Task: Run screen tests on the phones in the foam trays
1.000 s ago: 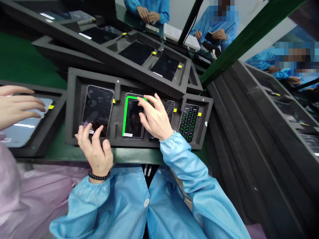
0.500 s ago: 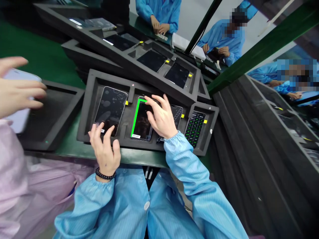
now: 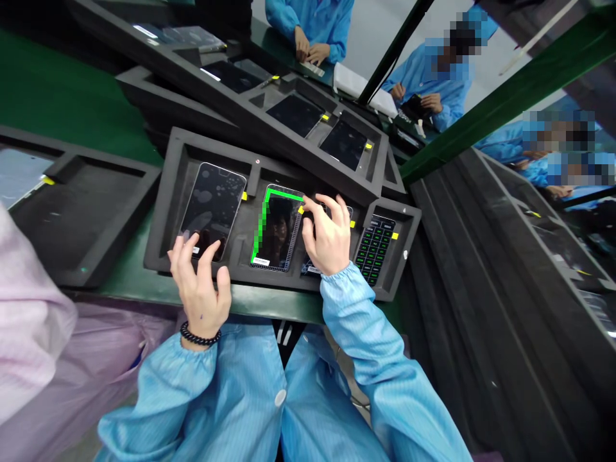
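Observation:
A black foam tray (image 3: 245, 255) in front of me holds several phones in its compartments. My left hand (image 3: 199, 279), fingers spread and curved, is over the lower end of the leftmost phone (image 3: 214, 202), whose screen is dark. Over the tray's right half is my right hand (image 3: 330, 234), fingers apart, its index fingertip at the top right corner of the second phone (image 3: 279, 234). A green band runs along that screen's left and top edges. My right hand partly hides a third phone (image 3: 310, 268). The rightmost phone (image 3: 375, 250) shows a grid of green labels.
Behind, a slanted foam tray (image 3: 308, 144) with dark-screened phones rests on other trays. At left lies another tray (image 3: 106, 212) with a phone (image 3: 22, 173), beside a person's pink sleeve (image 3: 29, 321). Stacked trays (image 3: 481, 256) stand at right. Co-workers in blue sit beyond.
My right hand has moved right along the second phone's top, and the green band now extends across that edge. My left hand stays nearly still. The neighbour's hand and its phone have left view.

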The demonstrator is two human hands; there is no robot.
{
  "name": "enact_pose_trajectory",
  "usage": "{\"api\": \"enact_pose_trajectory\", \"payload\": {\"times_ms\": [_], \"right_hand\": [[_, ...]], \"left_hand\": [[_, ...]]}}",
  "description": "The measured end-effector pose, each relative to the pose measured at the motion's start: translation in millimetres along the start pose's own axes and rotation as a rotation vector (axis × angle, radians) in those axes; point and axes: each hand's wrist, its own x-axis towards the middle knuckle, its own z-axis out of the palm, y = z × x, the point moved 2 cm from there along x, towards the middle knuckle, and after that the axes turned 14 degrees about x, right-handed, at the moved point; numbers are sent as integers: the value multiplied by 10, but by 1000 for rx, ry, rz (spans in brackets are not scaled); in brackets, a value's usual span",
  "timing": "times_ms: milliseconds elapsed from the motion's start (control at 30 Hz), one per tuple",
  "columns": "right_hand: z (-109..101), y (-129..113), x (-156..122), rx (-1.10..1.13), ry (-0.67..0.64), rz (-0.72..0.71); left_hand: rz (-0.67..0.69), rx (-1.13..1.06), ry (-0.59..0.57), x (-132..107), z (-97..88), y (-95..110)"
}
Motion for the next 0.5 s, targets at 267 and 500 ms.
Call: {"api": "enact_pose_trajectory", "payload": {"times_ms": [267, 500], "right_hand": [[-31, -80, -150, -24, -73, -85], [-79, -338, -531, -1, -166, -140]], "left_hand": [[24, 6, 8, -3, -15, -6], [24, -2, -2, -8, -14, -9]]}}
